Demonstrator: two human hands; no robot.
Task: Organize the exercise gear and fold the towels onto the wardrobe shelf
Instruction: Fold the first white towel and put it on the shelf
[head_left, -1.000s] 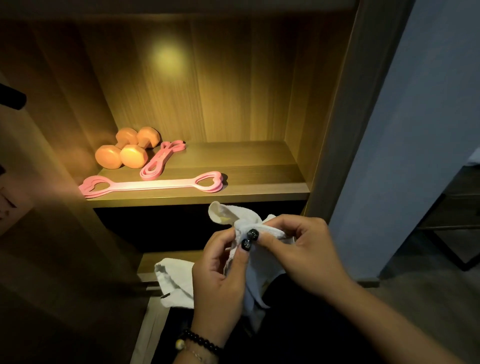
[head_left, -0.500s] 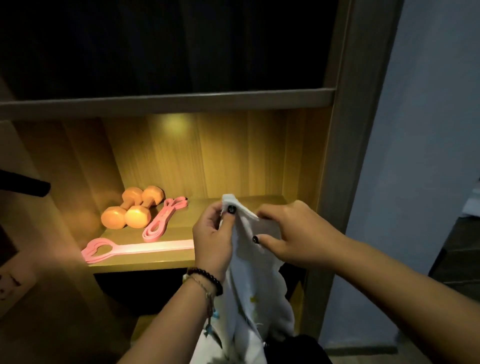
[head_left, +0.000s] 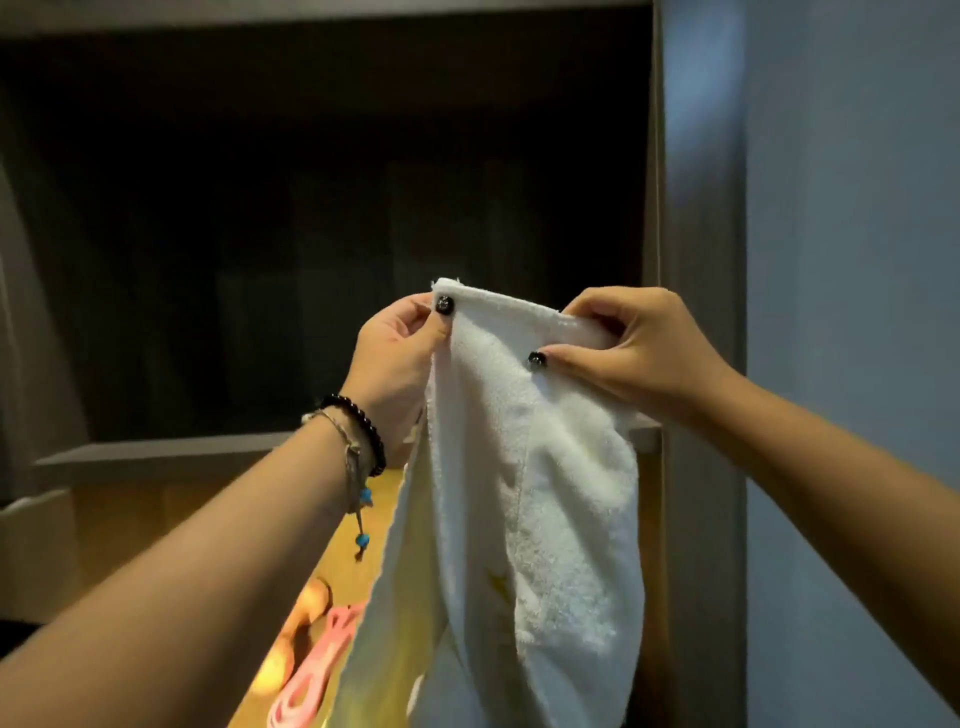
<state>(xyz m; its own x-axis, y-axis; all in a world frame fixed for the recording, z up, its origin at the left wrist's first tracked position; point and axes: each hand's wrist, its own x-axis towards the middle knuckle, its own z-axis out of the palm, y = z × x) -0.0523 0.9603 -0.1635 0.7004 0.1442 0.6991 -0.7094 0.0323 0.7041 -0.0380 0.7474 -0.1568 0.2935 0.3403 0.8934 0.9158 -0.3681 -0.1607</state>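
Towel (head_left: 524, 441) hangs pinched at its top edge by left hand (head_left: 397, 358) and right hand (head_left: 631, 353); folding starts, next joining corners.

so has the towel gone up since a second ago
Yes. The towel has risen: it was bunched below the lit shelf's front edge, and now its top edge, pinched by both hands, is held above the dark shelf over it.

both arms raised; left hand (head_left: 397, 358) and right hand (head_left: 641, 353) pinching, thumbs forward
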